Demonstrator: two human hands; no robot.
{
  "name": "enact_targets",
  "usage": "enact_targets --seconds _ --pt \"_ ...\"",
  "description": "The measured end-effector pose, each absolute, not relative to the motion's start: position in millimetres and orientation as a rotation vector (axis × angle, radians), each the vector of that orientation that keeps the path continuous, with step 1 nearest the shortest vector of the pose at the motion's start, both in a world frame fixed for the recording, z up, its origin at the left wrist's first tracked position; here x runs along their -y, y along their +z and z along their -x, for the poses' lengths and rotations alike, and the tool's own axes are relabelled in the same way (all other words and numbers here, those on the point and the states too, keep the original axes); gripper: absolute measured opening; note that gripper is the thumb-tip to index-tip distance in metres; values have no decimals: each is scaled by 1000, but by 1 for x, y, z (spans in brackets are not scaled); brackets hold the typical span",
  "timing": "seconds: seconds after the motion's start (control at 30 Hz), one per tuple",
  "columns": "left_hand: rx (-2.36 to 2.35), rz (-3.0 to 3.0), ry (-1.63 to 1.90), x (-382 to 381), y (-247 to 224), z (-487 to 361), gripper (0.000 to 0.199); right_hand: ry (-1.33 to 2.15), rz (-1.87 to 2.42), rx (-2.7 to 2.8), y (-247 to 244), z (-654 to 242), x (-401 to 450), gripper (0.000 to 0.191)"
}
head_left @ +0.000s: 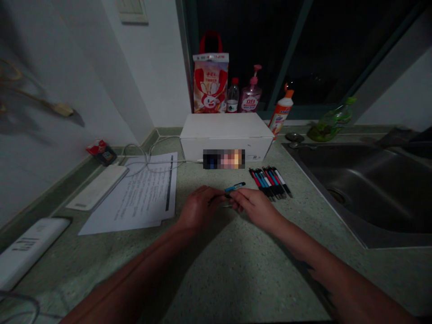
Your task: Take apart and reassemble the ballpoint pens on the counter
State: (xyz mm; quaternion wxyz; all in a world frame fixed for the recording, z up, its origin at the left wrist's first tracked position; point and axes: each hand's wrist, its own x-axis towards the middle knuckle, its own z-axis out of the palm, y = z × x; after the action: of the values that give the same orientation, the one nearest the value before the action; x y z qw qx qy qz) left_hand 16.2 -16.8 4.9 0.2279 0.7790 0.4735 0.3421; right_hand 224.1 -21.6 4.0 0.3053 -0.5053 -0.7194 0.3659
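My left hand [198, 206] is closed, its fingers pinched together near the middle of the counter, around something small and dark. My right hand [252, 204] is closed too, and its fingertips meet those of my left hand at dark pen parts too small to tell apart. Just beyond the fingertips shows a blue pen piece with a black end [235, 186]. A thin pale piece is partly visible below the fingers. To the right of my right hand, several pens [271, 182] in red, blue, white and black lie side by side on the counter [232, 274].
A white box [227, 127] stands behind the hands, with bottles and a red bag [211, 85] behind it. Printed papers [143, 193], a cable and white power strips [97, 186] lie left. A steel sink [367, 193] is at the right.
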Motion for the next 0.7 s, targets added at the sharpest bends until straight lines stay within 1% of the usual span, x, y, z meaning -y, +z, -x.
enact_targets --seconds 0.07,0.17,0.23,0.27,0.37,0.53,0.6,0.67,0.7 --pt "-1320 -2133 944 17 5 -16 19 941 1318 1839 3 -224 21 18" --pt "-1330 -2131 948 18 6 -16 19 1018 1318 1768 1 -223 20 24" --pt "-1323 -2144 935 18 7 -16 19 1146 1321 1745 0 -223 20 38" --pt "-1321 -2150 930 18 7 -16 19 1168 1316 1742 0 -223 20 40" --pt "-1333 -2152 916 18 8 -16 19 1075 1282 1734 -1 -223 20 26" --pt "-1320 -2166 908 17 7 -16 18 1181 1314 1742 0 -222 19 32" --pt "-1327 -2157 899 17 8 -16 18 1145 1283 1720 1 -222 20 23" --pt "-1336 -2143 895 18 8 -16 18 1135 1253 1713 2 -221 20 24" --pt "-1334 -2140 892 19 8 -17 18 1149 1252 1727 2 -221 20 22"
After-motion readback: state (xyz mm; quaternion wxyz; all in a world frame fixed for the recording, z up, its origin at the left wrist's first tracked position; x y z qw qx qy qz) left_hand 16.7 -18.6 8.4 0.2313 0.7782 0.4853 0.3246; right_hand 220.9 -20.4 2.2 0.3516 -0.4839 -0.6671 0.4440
